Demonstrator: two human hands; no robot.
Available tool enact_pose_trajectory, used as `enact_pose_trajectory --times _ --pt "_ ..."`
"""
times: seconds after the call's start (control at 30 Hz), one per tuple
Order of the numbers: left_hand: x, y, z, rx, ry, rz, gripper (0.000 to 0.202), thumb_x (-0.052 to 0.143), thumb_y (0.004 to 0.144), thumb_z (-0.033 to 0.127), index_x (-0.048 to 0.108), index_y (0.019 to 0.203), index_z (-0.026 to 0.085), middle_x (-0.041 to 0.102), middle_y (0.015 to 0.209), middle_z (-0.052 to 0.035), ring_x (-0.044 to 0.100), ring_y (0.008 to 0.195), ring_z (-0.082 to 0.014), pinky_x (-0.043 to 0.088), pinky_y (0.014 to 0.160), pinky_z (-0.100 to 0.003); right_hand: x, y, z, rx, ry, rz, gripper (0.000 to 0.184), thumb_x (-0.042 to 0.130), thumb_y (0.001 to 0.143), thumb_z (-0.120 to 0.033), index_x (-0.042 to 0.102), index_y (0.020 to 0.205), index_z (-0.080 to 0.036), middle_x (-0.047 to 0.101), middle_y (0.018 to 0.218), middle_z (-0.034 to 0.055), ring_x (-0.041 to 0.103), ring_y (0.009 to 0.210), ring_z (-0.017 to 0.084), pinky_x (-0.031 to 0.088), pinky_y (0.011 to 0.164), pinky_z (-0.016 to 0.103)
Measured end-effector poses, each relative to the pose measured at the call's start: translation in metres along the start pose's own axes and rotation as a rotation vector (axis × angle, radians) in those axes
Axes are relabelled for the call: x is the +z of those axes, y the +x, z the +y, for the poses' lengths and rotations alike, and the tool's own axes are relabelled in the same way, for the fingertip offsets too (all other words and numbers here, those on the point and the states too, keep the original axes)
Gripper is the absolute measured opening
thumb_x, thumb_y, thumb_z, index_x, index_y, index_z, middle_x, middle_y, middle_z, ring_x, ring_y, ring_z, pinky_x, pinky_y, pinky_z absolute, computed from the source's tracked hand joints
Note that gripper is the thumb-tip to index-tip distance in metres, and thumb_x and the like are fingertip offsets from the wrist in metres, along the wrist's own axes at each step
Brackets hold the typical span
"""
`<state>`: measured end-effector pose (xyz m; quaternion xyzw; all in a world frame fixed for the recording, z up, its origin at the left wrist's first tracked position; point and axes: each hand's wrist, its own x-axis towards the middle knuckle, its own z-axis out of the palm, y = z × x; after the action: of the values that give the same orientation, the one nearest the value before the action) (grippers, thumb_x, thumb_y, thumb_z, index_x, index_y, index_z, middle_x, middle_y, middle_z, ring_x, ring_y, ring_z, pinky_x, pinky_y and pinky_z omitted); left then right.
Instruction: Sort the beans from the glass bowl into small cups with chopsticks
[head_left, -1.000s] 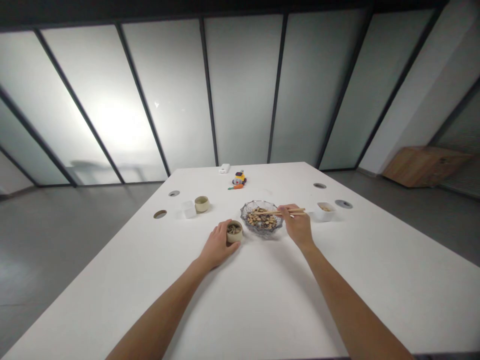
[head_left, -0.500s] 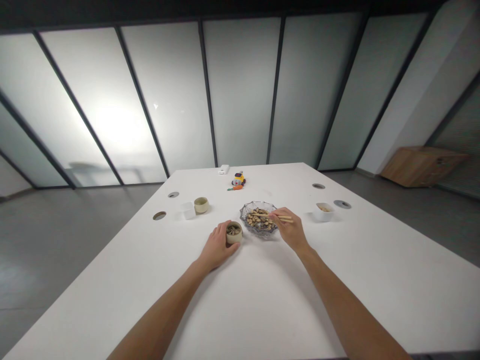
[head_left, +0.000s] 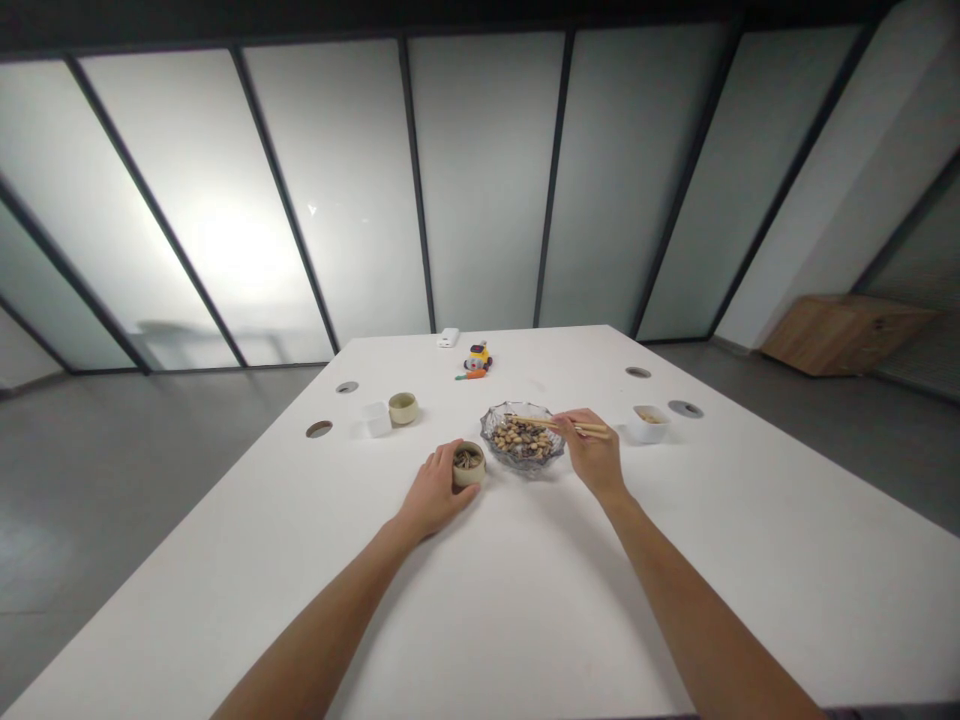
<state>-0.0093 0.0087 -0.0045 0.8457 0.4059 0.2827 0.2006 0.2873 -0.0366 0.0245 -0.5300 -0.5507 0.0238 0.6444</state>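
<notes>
My left hand (head_left: 437, 490) is wrapped round a small beige cup (head_left: 470, 477) standing on the table, with dark seeds (head_left: 468, 460) inside it. Between my hands stands a clear faceted glass bowl (head_left: 525, 464), partly filled with mixed nuts and seeds (head_left: 517, 437). My right hand (head_left: 592, 455) grips a pair of wooden chopsticks (head_left: 547, 423) at the bowl's right side. Their tips reach over the bowl, above its contents. Whether anything is pinched between the tips is too small to tell.
Left of the bowl are a second beige cup (head_left: 403, 408) and a white square container (head_left: 376, 420). A white container (head_left: 648, 425) with light-coloured pieces stands right. Farther back on the white table (head_left: 510, 600) lie a toy vehicle (head_left: 478, 357), a toy carrot (head_left: 472, 375) and a white device (head_left: 448, 338).
My right hand has shifted right and slightly up with the chopsticks, their tips lifting towards the back of the bowl. My left hand stays on the cup.
</notes>
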Motion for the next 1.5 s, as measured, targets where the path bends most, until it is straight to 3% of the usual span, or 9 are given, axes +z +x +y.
enact_pose_trajectory --times 0.27,0.53,0.7,0.9,1.03,1.3,1.5 --pt "0.000 -0.001 -0.001 0.013 -0.010 0.017 0.071 0.077 0.089 0.031 0.050 0.154 0.026 0.062 0.151 -0.0137 0.061 0.140 -0.0359 0.048 0.121 -0.055 0.007 0.005 0.008 0.338 0.397 0.176 0.058 0.085 0.077 -0.077 0.073 0.082 -0.020 0.077 0.082 0.0046 0.080 0.081 0.024 0.073 0.081 0.049" --pt "-0.001 0.000 0.000 0.000 -0.011 0.010 0.071 0.077 0.088 0.032 0.051 0.154 0.025 0.062 0.151 -0.0135 0.061 0.139 -0.0356 0.048 0.121 -0.054 0.004 0.007 0.016 0.440 0.506 0.278 0.059 0.092 0.069 -0.073 0.070 0.078 -0.019 0.074 0.077 0.0033 0.078 0.078 0.022 0.075 0.075 0.045" --pt "0.000 0.000 0.001 0.001 -0.014 0.010 0.071 0.077 0.088 0.031 0.051 0.154 0.025 0.061 0.152 -0.0142 0.061 0.140 -0.0358 0.047 0.121 -0.055 0.008 0.005 0.017 0.387 0.431 0.193 0.058 0.088 0.073 -0.075 0.073 0.080 -0.020 0.076 0.078 0.0054 0.078 0.079 0.024 0.073 0.079 0.048" --pt "-0.002 0.000 0.006 0.009 -0.022 0.004 0.070 0.076 0.089 0.032 0.051 0.153 0.025 0.061 0.151 -0.0143 0.060 0.141 -0.0353 0.047 0.122 -0.054 0.009 -0.003 0.006 0.175 0.111 -0.005 0.054 0.076 0.086 -0.076 0.079 0.082 -0.022 0.080 0.084 0.0094 0.076 0.077 0.027 0.065 0.076 0.042" --pt "-0.003 0.000 0.007 0.004 -0.018 -0.001 0.070 0.076 0.089 0.032 0.050 0.153 0.025 0.061 0.151 -0.0145 0.059 0.141 -0.0353 0.047 0.122 -0.054 0.007 -0.005 -0.005 0.083 0.021 -0.027 0.051 0.069 0.094 -0.071 0.079 0.080 -0.023 0.080 0.083 0.0088 0.074 0.078 0.025 0.060 0.074 0.038" --pt "-0.001 0.000 0.003 0.006 -0.010 0.002 0.071 0.076 0.089 0.032 0.049 0.154 0.027 0.060 0.153 -0.0137 0.059 0.141 -0.0349 0.047 0.122 -0.054 0.005 -0.001 -0.003 0.092 -0.005 -0.009 0.055 0.064 0.095 -0.075 0.077 0.079 -0.024 0.080 0.083 0.0083 0.075 0.076 0.025 0.059 0.073 0.038" --pt "-0.002 0.000 0.002 0.007 -0.016 0.003 0.072 0.077 0.088 0.031 0.049 0.155 0.026 0.060 0.152 -0.0143 0.059 0.141 -0.0352 0.046 0.121 -0.054 0.003 -0.002 -0.011 0.020 -0.079 -0.059 0.059 0.059 0.097 -0.078 0.076 0.076 -0.025 0.078 0.081 0.0074 0.071 0.076 0.024 0.056 0.073 0.036"
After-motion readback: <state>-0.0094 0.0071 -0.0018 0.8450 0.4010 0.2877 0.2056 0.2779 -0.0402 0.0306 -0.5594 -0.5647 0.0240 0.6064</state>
